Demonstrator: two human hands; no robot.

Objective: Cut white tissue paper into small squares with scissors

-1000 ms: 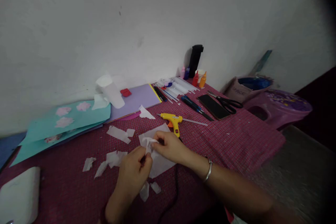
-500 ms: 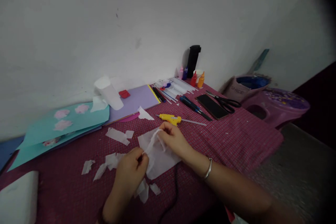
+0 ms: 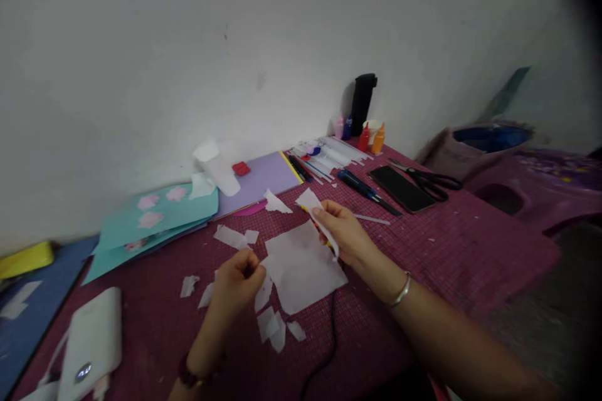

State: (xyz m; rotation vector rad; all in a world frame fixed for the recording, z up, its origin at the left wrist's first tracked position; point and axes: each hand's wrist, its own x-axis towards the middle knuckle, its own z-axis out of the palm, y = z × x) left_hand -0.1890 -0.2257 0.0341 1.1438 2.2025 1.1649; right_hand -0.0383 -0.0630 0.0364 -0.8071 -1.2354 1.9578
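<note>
My right hand (image 3: pixel 345 232) is closed on a torn white paper strip (image 3: pixel 308 199), pinched between thumb and fingers. Behind the strip and hand lies a glue gun (image 3: pixel 305 208); only bits of its yellow body show. A squarish white paper sheet (image 3: pixel 303 269) lies flat on the table below my right hand. To the left of that sheet, my left hand (image 3: pixel 237 282) is closed with thumb and fingers pressed together; whatever is in them, if anything, is hidden. Torn paper scraps (image 3: pixel 273 328) lie around and below my left hand.
A blue cutter (image 3: pixel 355 183), a phone (image 3: pixel 399 188) and black scissors (image 3: pixel 427 182) lie to the right. Paint bottles (image 3: pixel 377 140) stand by the wall. Teal paper (image 3: pixel 164 213) with pink flowers lies left, a white power bank (image 3: pixel 91 341) nearer. A black cord (image 3: pixel 332 338) crosses the front.
My hands have come apart. The right one lifted the paper strip away from the sheet and over the glue gun. The view has turned left, showing more of the power bank.
</note>
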